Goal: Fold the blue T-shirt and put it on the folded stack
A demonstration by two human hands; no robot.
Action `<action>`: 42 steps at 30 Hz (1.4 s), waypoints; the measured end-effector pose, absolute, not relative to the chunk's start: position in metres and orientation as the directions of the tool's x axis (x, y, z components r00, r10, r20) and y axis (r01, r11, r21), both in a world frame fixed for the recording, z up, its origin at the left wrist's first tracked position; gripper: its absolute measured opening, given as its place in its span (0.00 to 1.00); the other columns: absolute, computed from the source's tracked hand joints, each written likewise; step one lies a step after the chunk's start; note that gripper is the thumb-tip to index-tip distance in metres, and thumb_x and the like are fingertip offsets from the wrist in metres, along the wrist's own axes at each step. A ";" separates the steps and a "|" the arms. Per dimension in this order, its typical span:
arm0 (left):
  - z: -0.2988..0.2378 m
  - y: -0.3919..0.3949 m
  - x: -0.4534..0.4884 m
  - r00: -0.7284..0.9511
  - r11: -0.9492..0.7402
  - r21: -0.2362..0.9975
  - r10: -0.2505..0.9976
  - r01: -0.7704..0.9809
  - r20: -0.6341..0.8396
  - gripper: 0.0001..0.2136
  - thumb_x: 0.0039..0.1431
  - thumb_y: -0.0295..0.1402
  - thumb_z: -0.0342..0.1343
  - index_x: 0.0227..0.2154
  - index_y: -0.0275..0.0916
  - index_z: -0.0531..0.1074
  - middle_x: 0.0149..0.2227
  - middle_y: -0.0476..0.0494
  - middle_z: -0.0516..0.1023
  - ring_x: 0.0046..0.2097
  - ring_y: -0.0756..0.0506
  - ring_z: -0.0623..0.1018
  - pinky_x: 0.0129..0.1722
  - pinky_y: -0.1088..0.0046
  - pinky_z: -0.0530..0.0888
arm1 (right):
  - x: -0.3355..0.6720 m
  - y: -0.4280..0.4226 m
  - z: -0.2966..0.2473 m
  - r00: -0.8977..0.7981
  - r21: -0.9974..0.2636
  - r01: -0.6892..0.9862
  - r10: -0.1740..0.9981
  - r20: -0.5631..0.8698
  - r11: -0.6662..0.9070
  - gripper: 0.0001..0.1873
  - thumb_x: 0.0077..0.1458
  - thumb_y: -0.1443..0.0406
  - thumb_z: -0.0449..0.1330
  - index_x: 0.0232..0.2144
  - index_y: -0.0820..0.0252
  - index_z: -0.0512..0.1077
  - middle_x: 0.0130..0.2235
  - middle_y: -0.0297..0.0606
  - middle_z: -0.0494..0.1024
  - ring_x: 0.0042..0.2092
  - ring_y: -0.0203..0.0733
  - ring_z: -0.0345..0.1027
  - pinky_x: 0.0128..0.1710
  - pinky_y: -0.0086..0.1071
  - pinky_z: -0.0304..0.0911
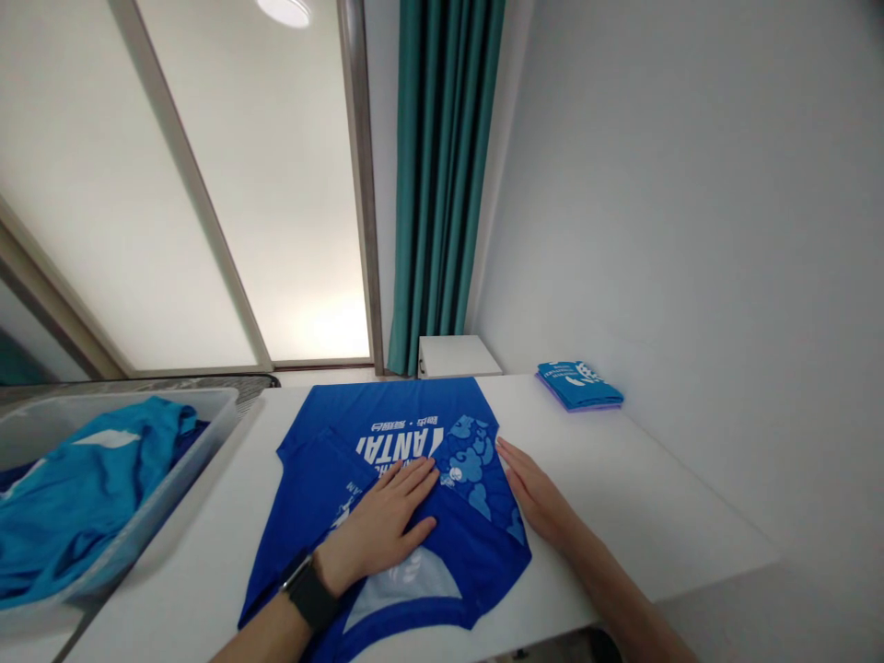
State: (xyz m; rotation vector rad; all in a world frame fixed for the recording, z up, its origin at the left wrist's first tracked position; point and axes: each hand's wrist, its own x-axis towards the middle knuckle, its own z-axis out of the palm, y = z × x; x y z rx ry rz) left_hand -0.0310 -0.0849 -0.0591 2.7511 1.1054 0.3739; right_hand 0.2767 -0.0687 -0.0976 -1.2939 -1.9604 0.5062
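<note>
A blue T-shirt (393,405) with white lettering lies on the white table (663,488), its neckline toward me. Its right side is folded inward, showing a cloud-patterned panel on top. My left hand (393,511) rests flat on the middle of the shirt, fingers spread over part of the print. At the shirt's right edge, my right hand (535,493) touches the fold with its fingertips, the fingers stretched out. A dark watch is on my left wrist.
At the left stands a clear plastic bin (221,414) with rumpled blue clothes (103,497) in it. Folded garments (580,385) lie stacked at the table's far right, near the wall. Beyond the table are a small white cabinet (459,354) and a green curtain (446,184).
</note>
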 end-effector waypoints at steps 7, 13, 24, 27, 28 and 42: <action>-0.052 -0.088 -0.029 0.758 -0.769 0.279 0.629 0.575 0.173 0.30 0.66 0.40 0.49 0.68 0.47 0.46 0.69 0.45 0.52 0.68 0.41 0.56 0.67 0.53 0.53 | 0.279 -0.082 -0.092 -0.407 -0.456 0.705 0.836 0.368 0.544 0.26 0.67 0.59 0.47 0.65 0.55 0.57 0.65 0.44 0.61 0.65 0.46 0.56 0.64 0.48 0.56; -0.048 -0.093 -0.023 0.785 -0.790 0.296 0.597 0.537 0.167 0.30 0.66 0.39 0.50 0.68 0.47 0.47 0.68 0.44 0.56 0.67 0.41 0.59 0.66 0.53 0.55 | 0.285 -0.109 -0.088 -0.462 -0.321 0.777 0.836 0.295 0.542 0.29 0.66 0.60 0.49 0.67 0.54 0.52 0.65 0.42 0.60 0.66 0.46 0.54 0.65 0.49 0.51; -0.038 -0.104 -0.003 0.825 -0.835 0.229 0.540 0.500 0.165 0.28 0.66 0.40 0.49 0.66 0.43 0.52 0.66 0.41 0.59 0.66 0.41 0.61 0.66 0.56 0.55 | 0.282 -0.118 -0.082 -0.497 -0.241 0.798 0.829 0.255 0.552 0.30 0.64 0.61 0.51 0.67 0.53 0.53 0.66 0.40 0.58 0.67 0.46 0.51 0.66 0.50 0.48; -0.027 -0.110 0.024 0.855 -0.860 0.221 0.496 0.460 0.150 0.26 0.65 0.40 0.49 0.64 0.40 0.57 0.64 0.40 0.64 0.63 0.41 0.65 0.65 0.59 0.58 | 0.281 -0.119 -0.081 -0.499 -0.228 0.803 0.831 0.248 0.550 0.30 0.64 0.61 0.51 0.66 0.55 0.54 0.66 0.40 0.58 0.67 0.46 0.50 0.66 0.50 0.48; -0.024 -0.111 0.033 0.859 -0.865 0.221 0.488 0.451 0.156 0.25 0.65 0.40 0.50 0.63 0.39 0.59 0.63 0.40 0.66 0.62 0.41 0.67 0.63 0.59 0.59 | 0.281 -0.119 -0.081 -0.498 -0.225 0.805 0.832 0.246 0.548 0.29 0.64 0.61 0.50 0.66 0.55 0.54 0.66 0.41 0.58 0.67 0.46 0.50 0.66 0.50 0.49; -0.039 -0.105 0.055 0.845 -0.862 0.243 0.494 0.444 0.207 0.14 0.64 0.34 0.52 0.51 0.43 0.69 0.53 0.45 0.72 0.54 0.42 0.68 0.54 0.62 0.65 | 0.288 -0.132 -0.077 -0.373 -0.454 0.709 0.834 0.407 0.539 0.17 0.60 0.65 0.55 0.51 0.53 0.72 0.55 0.43 0.74 0.59 0.47 0.65 0.59 0.48 0.62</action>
